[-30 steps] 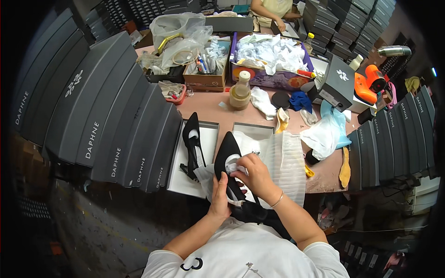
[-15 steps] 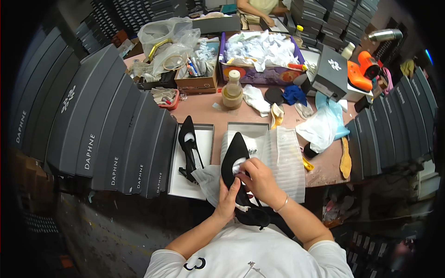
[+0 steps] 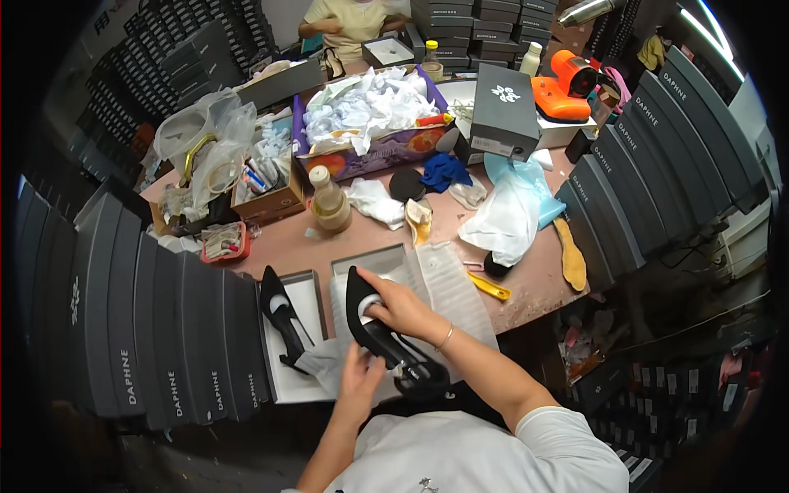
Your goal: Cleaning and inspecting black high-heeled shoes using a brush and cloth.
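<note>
My right hand [image 3: 403, 307] grips a black pointed slingback shoe [image 3: 360, 327] at its front, the thumb at the white stuffing in the toe opening. The shoe's toe points away from me over the lined box. Just below the shoe, my left hand [image 3: 360, 383] is raised with its fingers loosely apart and slightly blurred, holding nothing I can see. The matching black shoe [image 3: 283, 316] lies to the left in a shallow white-lined box part [image 3: 310, 287]. Translucent wrapping sheet [image 3: 452, 287] spreads under and right of the held shoe, covering part of a second box part [image 3: 367, 258].
Dark grey shoe boxes [image 3: 164, 329] stand in rows at left, with more boxes [image 3: 641, 164] at right. Behind are a purple carton [image 3: 370, 164] of crumpled paper, a bottle of liquid [image 3: 330, 205], a yellow-handled tool [image 3: 490, 285] and an orange device [image 3: 564, 90]. Another person [image 3: 353, 29] sits across the table.
My left hand has come off the shoe and dropped below it. My right hand has shifted forward to grip the shoe's front. The whole view has turned to the right.
</note>
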`<action>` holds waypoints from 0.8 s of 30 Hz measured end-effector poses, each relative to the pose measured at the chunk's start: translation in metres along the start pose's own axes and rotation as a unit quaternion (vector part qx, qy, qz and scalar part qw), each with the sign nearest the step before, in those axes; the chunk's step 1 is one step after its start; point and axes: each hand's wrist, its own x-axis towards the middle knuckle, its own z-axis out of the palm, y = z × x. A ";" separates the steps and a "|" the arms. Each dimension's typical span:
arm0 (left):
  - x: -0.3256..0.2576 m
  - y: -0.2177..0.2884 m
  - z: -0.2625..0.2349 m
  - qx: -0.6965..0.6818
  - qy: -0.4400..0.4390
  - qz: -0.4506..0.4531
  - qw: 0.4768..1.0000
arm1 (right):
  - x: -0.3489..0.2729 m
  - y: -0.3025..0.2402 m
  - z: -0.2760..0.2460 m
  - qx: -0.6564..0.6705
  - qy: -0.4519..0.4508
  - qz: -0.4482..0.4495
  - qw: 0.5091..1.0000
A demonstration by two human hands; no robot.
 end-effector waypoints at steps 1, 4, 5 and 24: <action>-0.001 0.017 -0.018 0.159 0.008 0.073 0.985 | 0.004 0.004 -0.009 -0.012 0.009 -0.002 1.000; 0.029 0.045 -0.100 0.342 0.213 0.107 0.909 | 0.022 0.014 -0.046 -0.012 0.014 -0.096 0.995; 0.038 0.038 -0.129 0.415 0.258 0.043 0.872 | 0.036 0.019 -0.071 -0.010 0.000 0.016 1.000; 0.022 0.112 -0.104 0.078 0.265 -0.041 0.960 | 0.206 0.209 -0.211 -0.258 0.285 0.095 0.918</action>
